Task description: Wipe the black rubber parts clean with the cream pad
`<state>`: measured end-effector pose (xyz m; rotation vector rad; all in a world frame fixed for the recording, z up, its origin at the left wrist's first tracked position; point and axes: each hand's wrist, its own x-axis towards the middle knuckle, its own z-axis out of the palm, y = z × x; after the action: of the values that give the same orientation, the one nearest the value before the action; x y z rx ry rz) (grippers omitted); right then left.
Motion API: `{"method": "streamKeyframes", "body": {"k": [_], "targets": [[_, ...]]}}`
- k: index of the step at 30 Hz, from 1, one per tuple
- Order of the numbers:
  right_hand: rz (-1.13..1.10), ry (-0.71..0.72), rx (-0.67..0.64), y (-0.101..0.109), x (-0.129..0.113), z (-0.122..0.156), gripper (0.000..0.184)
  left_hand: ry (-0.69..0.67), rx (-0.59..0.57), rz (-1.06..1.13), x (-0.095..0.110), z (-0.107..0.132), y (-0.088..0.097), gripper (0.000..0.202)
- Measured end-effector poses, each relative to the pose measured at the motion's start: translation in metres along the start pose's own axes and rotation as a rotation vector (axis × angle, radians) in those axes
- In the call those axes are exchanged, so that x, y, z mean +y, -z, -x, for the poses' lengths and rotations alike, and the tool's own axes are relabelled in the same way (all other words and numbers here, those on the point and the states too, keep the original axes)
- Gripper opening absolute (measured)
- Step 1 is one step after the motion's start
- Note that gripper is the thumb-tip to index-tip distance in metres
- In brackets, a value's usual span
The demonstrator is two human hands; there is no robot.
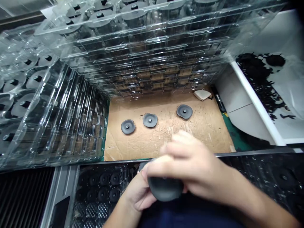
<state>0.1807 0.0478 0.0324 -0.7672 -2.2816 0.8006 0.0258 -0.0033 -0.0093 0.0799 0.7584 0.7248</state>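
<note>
Close to my body, at the lower middle, a dark grey rounded disc (165,190) is held between both hands. My left hand (139,191) grips it from the left and is partly covered by the other hand. Blurred by motion, my right hand (190,161) curls its fingers over the disc's upper side. Three similar discs lie apart on the cardboard sheet (133,148) beyond my hands: a left disc (128,126), a middle disc (150,120) and a right disc (184,111). Each has a small round stud at its centre.
Tall stacks of clear plastic trays, a back stack (152,41) and a left stack (71,104), wall in the cardboard. A white bin (256,104) at right holds black scraps. Near it lie a white wedge-shaped piece (202,95) and a black pen-like object (218,99). A filled tray (99,190) sits below.
</note>
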Motion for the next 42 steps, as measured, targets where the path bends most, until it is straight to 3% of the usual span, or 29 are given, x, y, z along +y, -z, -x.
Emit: {"method": "streamKeyframes", "body": {"k": [4, 7, 9, 13, 18, 21, 24, 27, 29, 31, 35, 42], "targets": [[0.000, -0.323, 0.091, -0.013, 0.059, 0.021, 0.024, 0.088, -0.216, 0.129, 0.002, 0.001, 0.006, 0.052], [0.014, -0.392, 0.151, -0.041, 0.095, 0.044, 0.023, 0.083, -0.291, 0.217, 0.003, 0.003, 0.005, 0.050], [0.036, -0.445, 0.266, -0.060, 0.100, 0.059, 0.026, 0.087, -0.292, 0.229, 0.003, 0.005, 0.005, 0.049], [0.032, -0.512, 0.477, -0.078, 0.073, 0.075, 0.029, 0.046, -0.298, 0.251, 0.001, 0.009, 0.008, 0.047], [-0.055, -0.478, 0.434, -0.068, 0.037, 0.077, 0.029, 0.022, -0.343, 0.256, -0.001, 0.015, 0.011, 0.052], [-0.075, -0.482, 0.421, -0.066, 0.032, 0.079, 0.028, -0.046, -0.272, 0.185, -0.005, 0.016, 0.011, 0.052], [-0.080, -0.501, 0.420, -0.068, 0.030, 0.083, 0.027, -0.317, -0.126, -0.140, -0.011, 0.015, 0.015, 0.052], [-0.074, -0.522, 0.443, -0.067, 0.023, 0.086, 0.025, -0.828, -0.012, -0.811, -0.018, 0.010, 0.023, 0.086], [-0.061, -0.534, 0.479, -0.063, 0.014, 0.086, 0.023, -1.090, -0.011, -1.176, -0.021, 0.007, 0.027, 0.105], [-0.049, -0.529, 0.508, -0.057, 0.002, 0.085, 0.021, -1.212, -0.034, -1.342, -0.022, 0.005, 0.028, 0.110], [-0.282, -0.502, 0.411, -0.045, -0.016, 0.079, 0.017, -1.244, -0.072, -1.368, -0.020, 0.009, 0.026, 0.109], [-0.704, -0.587, 0.018, -0.019, -0.018, 0.061, 0.012, -1.006, -0.072, -1.199, -0.019, 0.020, 0.026, 0.103]]}}
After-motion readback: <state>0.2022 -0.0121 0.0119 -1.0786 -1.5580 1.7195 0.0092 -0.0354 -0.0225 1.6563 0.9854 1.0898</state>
